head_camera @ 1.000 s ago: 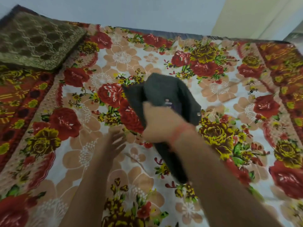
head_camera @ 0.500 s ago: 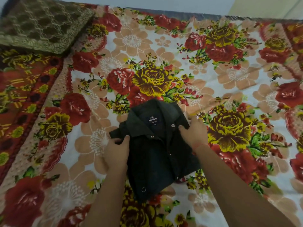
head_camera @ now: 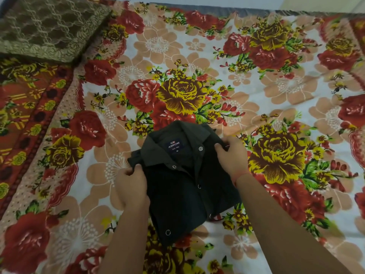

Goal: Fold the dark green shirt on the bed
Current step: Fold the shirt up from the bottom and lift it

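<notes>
shirt: folded, collar up, flat on floral bedsheet;
left hand: pinching its left edge;
right hand: gripping its right shoulder

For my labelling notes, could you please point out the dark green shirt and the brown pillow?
dark green shirt (head_camera: 177, 196), head view, folded front panel.
brown pillow (head_camera: 45, 26), head view, patterned top face.

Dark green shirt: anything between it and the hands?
Nothing visible. Both hands already grip the dark green shirt: left hand on its left edge, right hand at the right shoulder. It lies folded on the bedsheet.
</notes>
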